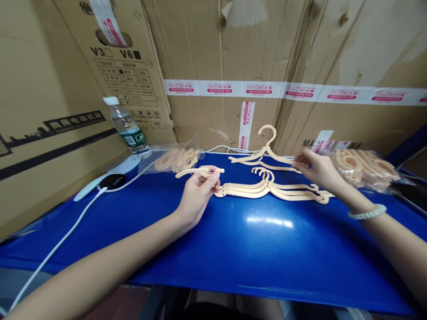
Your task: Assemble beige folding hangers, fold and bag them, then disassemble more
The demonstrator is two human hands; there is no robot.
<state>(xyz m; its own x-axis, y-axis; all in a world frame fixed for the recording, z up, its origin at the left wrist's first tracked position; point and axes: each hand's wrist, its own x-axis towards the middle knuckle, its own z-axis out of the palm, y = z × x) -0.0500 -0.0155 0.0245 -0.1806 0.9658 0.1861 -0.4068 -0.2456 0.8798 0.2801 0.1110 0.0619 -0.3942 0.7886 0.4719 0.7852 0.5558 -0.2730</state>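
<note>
1. Far left, on the blue table (213, 253): pale hairbrush (123, 166), black round device (112, 181) with white cable (82, 218); water bottle (130, 129) just behind.
2. Clear bag of hanger parts (176, 159) next along.
3. Left hand (199, 193): thumb and fingers clamped on a curved cream piece (190, 172), raised near the stack's left end.
4. Centre: stack of cream hangers (248, 191), lying flat, hooks pointing away; behind it, another cream hanger (278, 156).
5. Right hand (315, 166), beaded bracelet (367, 212) at wrist: fingertips at that hanger's right end; cannot tell whether pinched on it.
6. Far right: second bag of parts (363, 166).
</note>
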